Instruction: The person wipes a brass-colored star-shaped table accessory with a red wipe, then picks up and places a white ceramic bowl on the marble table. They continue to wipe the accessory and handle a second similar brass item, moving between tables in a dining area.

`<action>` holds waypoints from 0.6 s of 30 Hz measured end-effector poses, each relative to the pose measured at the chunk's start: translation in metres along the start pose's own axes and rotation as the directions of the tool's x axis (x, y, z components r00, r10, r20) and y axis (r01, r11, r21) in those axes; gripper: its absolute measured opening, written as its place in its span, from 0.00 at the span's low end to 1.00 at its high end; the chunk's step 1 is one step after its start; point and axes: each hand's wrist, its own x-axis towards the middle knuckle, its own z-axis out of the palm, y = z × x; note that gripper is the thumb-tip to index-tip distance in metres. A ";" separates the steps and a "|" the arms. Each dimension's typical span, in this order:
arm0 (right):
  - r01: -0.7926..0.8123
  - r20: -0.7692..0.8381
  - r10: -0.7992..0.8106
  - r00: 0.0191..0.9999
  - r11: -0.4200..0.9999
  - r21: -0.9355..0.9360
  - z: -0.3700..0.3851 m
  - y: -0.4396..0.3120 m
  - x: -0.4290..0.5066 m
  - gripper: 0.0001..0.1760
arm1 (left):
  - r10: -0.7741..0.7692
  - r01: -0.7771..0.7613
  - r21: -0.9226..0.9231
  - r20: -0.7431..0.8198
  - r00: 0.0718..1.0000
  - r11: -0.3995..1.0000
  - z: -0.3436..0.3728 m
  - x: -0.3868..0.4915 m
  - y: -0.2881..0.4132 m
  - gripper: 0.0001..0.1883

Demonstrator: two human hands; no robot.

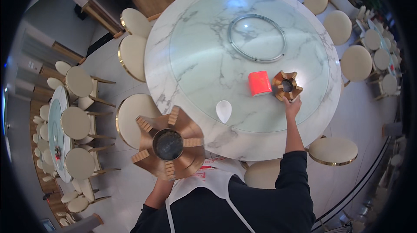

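A copper-coloured stove stand [190,124] with a round dark cup at its centre and ridged support arms is held up close to the camera. My left forearm [159,192] runs up underneath it; the left hand itself is hidden by the stand. On the glass turntable [208,67], a similar copper-coloured stand [280,93] rests at the right. My right hand [293,105] grips the near edge of that stand. Just left of it lies a red packet [259,83]. A white teardrop-shaped dish [223,111] sits nearer me.
The turntable tops a round marble-patterned table [228,143]. Farther back on the glass lies a metal ring [230,37]. Cream chairs with gold trim, such as one at left [132,55], surround the table. Another set table [66,168] stands far left. A dark railing [361,179] curves at lower right.
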 end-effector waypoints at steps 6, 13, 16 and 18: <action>-0.228 0.070 0.219 0.973 0.962 0.149 -0.056 -0.032 -0.036 0.34 | 0.139 -0.111 -0.132 0.226 0.964 0.985 -0.001 0.037 0.032 0.12; -0.475 0.577 0.082 0.813 0.667 0.575 -0.236 -0.252 -0.149 0.15 | 0.159 -0.094 -0.151 0.512 0.844 0.984 -0.032 0.053 0.055 0.12; -0.377 0.615 -0.261 0.744 0.595 0.709 -0.305 -0.307 -0.211 0.25 | 0.155 -0.070 -0.156 0.639 0.753 0.985 -0.024 0.053 0.063 0.13; -0.358 0.603 -0.244 0.759 0.617 0.700 -0.345 -0.350 -0.236 0.32 | 0.132 -0.044 -0.142 0.702 0.700 0.989 -0.018 0.043 0.064 0.13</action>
